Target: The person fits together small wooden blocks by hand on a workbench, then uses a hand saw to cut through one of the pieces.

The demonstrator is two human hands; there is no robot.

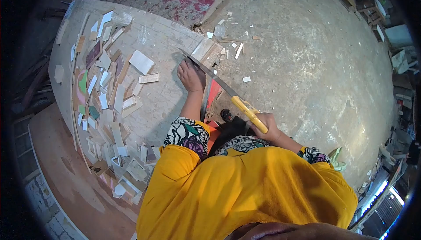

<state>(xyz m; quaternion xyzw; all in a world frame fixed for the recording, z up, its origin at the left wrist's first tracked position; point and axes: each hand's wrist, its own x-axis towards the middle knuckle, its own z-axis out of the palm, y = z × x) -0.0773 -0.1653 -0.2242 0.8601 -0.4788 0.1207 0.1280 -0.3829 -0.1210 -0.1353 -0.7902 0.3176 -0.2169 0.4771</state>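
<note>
A hand saw with a yellow handle point(249, 113) and a dark blade point(215, 77) runs diagonally across the middle. My right hand point(267, 126) is wrapped round the lower end of the handle. Near the blade's far end, my left hand point(191, 75) rests at the edge of the wooden worktop point(162, 34), its fingers bent beside the blade; what they hold, if anything, is hidden. Just beyond the blade, a pale wooden piece point(204, 48) lies at the worktop's corner. A red strip point(213, 91) shows below the blade.
Many wood offcuts point(141, 62) lie heaped on the worktop's left side. Small scraps point(246, 79) are scattered over the concrete floor point(307, 64). A reddish-brown board point(66, 161) is at the lower left. Furniture pieces and clutter line the right side.
</note>
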